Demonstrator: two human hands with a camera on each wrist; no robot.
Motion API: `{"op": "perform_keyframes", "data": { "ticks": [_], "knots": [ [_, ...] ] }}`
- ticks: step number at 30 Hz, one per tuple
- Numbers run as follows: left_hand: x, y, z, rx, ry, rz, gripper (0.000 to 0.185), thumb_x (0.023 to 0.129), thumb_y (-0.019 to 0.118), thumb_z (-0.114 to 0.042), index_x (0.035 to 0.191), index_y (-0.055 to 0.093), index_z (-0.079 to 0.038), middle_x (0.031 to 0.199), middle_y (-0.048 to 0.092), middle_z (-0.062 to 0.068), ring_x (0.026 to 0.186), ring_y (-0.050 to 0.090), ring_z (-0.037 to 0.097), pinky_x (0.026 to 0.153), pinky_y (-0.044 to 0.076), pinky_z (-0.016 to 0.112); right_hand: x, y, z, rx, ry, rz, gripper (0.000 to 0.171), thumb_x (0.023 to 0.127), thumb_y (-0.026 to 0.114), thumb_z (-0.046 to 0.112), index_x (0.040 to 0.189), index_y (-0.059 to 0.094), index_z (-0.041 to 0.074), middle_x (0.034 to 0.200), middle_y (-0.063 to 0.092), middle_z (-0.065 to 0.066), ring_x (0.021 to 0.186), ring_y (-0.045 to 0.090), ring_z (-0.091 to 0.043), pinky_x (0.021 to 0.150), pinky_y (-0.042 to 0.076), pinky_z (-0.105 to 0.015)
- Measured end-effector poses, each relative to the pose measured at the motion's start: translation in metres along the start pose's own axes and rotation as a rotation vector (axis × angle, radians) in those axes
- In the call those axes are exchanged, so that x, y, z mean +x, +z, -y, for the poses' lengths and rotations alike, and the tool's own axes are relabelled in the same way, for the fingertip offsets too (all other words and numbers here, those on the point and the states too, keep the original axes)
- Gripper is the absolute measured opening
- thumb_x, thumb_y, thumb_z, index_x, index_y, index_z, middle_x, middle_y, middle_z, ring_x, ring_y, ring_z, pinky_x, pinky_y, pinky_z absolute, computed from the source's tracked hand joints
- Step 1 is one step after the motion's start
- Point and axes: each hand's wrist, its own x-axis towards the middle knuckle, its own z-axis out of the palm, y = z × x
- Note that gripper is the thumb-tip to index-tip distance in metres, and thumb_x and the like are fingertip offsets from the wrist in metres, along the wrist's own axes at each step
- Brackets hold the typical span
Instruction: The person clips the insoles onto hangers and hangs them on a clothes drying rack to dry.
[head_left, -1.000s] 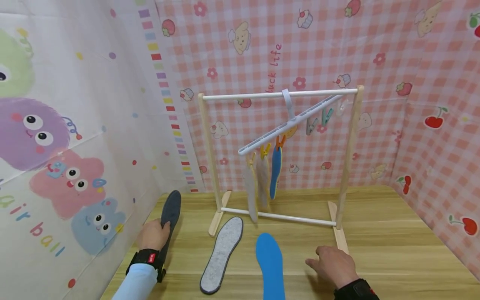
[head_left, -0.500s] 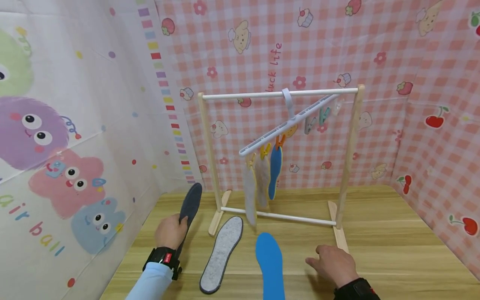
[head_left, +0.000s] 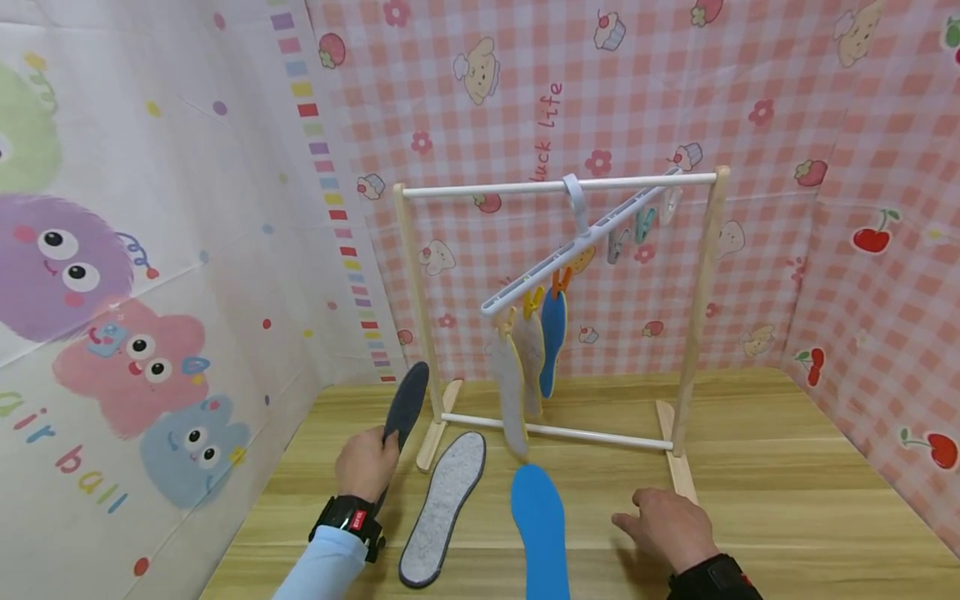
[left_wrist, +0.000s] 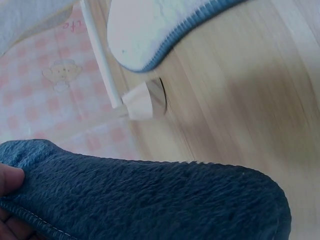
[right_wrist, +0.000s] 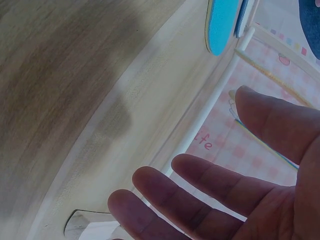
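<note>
My left hand (head_left: 366,463) pinches a dark fuzzy insole (head_left: 408,402) by its side, with the thumb on its face, and holds it tilted above the table. The insole's pile and stitched edge fill the lower part of the left wrist view (left_wrist: 165,200). Just to its right lies a grey insole (head_left: 444,508) with a dark border, and beyond that a blue insole (head_left: 538,525), cut off by the frame's bottom. My right hand (head_left: 666,529) is over the table at the right, holding nothing, its fingers loosely bent and apart in the right wrist view.
A wood-and-white rack (head_left: 701,317) stands behind the insoles. From its top bar hangs a slanted white hanger (head_left: 581,244). Clothespins hold two pale insoles (head_left: 510,392) and another blue insole (head_left: 552,342) on its lower left; bare clothespins (head_left: 645,225) hang at the right.
My left hand has carried the dark insole to the right, toward the rack's left leg. The hanging insoles and hanger have turned slightly. My right hand has stayed in place.
</note>
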Motion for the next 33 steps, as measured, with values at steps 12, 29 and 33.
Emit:
{"op": "perform_keyframes", "data": {
  "ticks": [12, 29, 33],
  "knots": [
    [-0.006, 0.006, -0.018, -0.05, 0.11, -0.033, 0.038, 0.094, 0.063, -0.018, 0.059, 0.049, -0.013, 0.053, 0.041, -0.003, 0.045, 0.039, 0.015, 0.043, 0.026, 0.029, 0.002, -0.001, 0.003, -0.012, -0.003, 0.003, 0.048, 0.087, 0.071, 0.044, 0.106, 0.07, 0.0, 0.094, 0.069, -0.016, 0.082, 0.065, -0.032, 0.067, 0.05, -0.05],
    [-0.014, 0.015, -0.044, -0.135, 0.241, -0.108, 0.021, 0.087, 0.069, -0.014, 0.068, 0.059, -0.011, 0.056, 0.048, -0.003, 0.048, 0.043, 0.012, 0.044, 0.029, 0.028, 0.005, -0.004, 0.002, -0.011, -0.006, -0.007, 0.046, 0.087, 0.071, 0.045, 0.104, 0.07, 0.002, 0.089, 0.069, -0.011, 0.077, 0.064, -0.03, 0.064, 0.049, -0.048],
    [-0.014, 0.016, -0.051, -0.132, 0.251, -0.117, 0.027, 0.083, 0.07, -0.012, 0.063, 0.051, -0.014, 0.054, 0.042, -0.005, 0.047, 0.039, 0.012, 0.044, 0.026, 0.027, 0.005, -0.005, 0.001, -0.007, -0.004, -0.004, 0.047, 0.088, 0.071, 0.044, 0.105, 0.07, 0.001, 0.09, 0.069, -0.011, 0.077, 0.064, -0.03, 0.064, 0.049, -0.049]
  ]
}}
